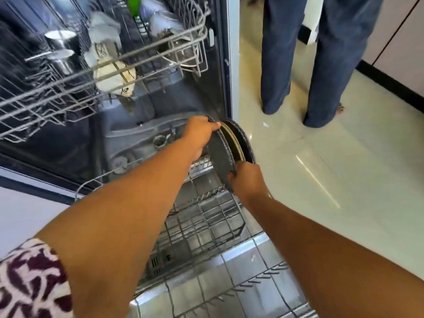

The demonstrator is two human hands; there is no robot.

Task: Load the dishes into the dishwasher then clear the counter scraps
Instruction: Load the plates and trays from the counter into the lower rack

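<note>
Both hands hold one dark grey plate [221, 157] on edge above the far right corner of the lower rack [206, 216], the landmark here. The left hand [200, 136] curls over the plate's top rim, and the right hand [246, 180] grips its lower edge nearer the person. Just beyond it, at the rack's right end, stand what look like two more plates: a cream-rimmed plate [236, 145] and another dark plate [246, 141], both upright and close together.

The step in hand seems to be seating the grey plate in a slot beside those two. To do it well, the person should keep the plate upright and parallel to its neighbours, guide the bottom edge between two tines with the right hand, and release the top only once it stands without leaning on the cream-rimmed plate.

Much is unclear. The tines under the plate are hidden by the hands and plate, so it cannot be told whether it already rests in the rack. The upper rack [103, 72], above and left of the lower rack, is blurred; pale dishes and metal cups there are hard to identify. The counter scraps are out of view.
</note>
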